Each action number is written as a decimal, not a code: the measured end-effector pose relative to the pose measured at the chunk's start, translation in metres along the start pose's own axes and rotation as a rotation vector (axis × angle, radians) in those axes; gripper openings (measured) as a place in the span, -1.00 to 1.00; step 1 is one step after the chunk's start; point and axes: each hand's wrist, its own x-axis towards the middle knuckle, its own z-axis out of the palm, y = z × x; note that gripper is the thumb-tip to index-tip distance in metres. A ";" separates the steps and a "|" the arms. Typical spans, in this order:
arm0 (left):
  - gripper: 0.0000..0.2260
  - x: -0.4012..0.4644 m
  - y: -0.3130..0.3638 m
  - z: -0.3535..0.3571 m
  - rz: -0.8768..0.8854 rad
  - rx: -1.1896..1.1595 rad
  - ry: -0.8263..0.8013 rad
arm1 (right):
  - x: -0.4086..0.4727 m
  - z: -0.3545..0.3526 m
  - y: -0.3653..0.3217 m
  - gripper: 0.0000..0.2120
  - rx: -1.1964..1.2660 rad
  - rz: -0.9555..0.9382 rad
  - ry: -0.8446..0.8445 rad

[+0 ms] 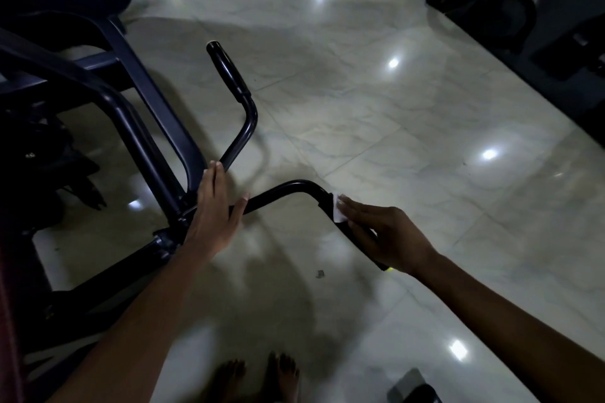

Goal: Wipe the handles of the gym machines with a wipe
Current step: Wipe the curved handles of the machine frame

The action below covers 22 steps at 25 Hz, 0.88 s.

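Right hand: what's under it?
Under the right hand, a white wipe pressed on the near handle's black grip. The palm covers most of the wipe and the grip's middle.

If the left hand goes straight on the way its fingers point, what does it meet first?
The left hand points up the frame; its fingertips already reach the thin bar of the far handle. That bar probably comes first, though depth is unclear.

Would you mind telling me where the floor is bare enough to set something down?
The tiled floor lies bare right of the far handle, up to the dark equipment. Left is crowded by the machine frame.
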 end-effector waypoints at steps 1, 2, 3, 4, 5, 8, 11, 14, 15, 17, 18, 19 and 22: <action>-0.31 -0.001 0.000 0.001 0.002 0.001 -0.004 | 0.001 0.003 -0.004 -0.60 0.017 0.025 0.016; -0.32 -0.001 0.000 0.001 0.005 0.002 -0.006 | 0.002 0.006 -0.008 -0.62 -0.005 0.045 0.009; -0.32 -0.001 0.000 0.001 0.007 0.004 -0.004 | 0.001 0.008 -0.009 -0.61 -0.047 0.020 -0.010; -0.32 -0.001 -0.001 0.002 0.009 0.009 -0.002 | -0.001 0.007 -0.008 -0.59 -0.087 -0.032 -0.028; -0.32 -0.001 -0.001 0.001 0.007 0.012 -0.003 | -0.003 0.003 -0.005 -0.58 -0.102 -0.077 -0.038; -0.31 -0.001 0.000 0.001 -0.002 0.019 -0.011 | -0.008 -0.004 -0.006 -0.64 -0.037 -0.034 0.008; -0.30 -0.003 0.002 0.001 0.003 0.026 -0.007 | -0.012 0.003 -0.014 -0.61 -0.029 0.035 0.027; -0.29 -0.005 0.003 0.002 0.002 0.010 0.001 | -0.026 -0.005 -0.012 -0.61 -0.065 -0.048 0.016; -0.28 -0.006 0.004 0.002 -0.003 0.004 -0.001 | -0.028 -0.010 -0.014 -0.64 -0.039 -0.035 0.034; -0.27 -0.006 0.005 0.002 -0.005 0.001 -0.008 | -0.032 -0.016 -0.018 -0.67 -0.008 -0.009 0.075; -0.27 -0.006 0.006 0.001 -0.006 0.000 -0.010 | -0.035 -0.017 -0.019 -0.67 -0.003 -0.004 0.075; -0.27 -0.006 0.006 0.001 -0.007 -0.001 -0.010 | -0.040 -0.018 -0.018 -0.66 0.007 0.010 0.064; -0.27 -0.006 0.005 0.000 -0.014 0.005 -0.009 | -0.063 -0.025 -0.012 -0.64 0.008 0.063 0.048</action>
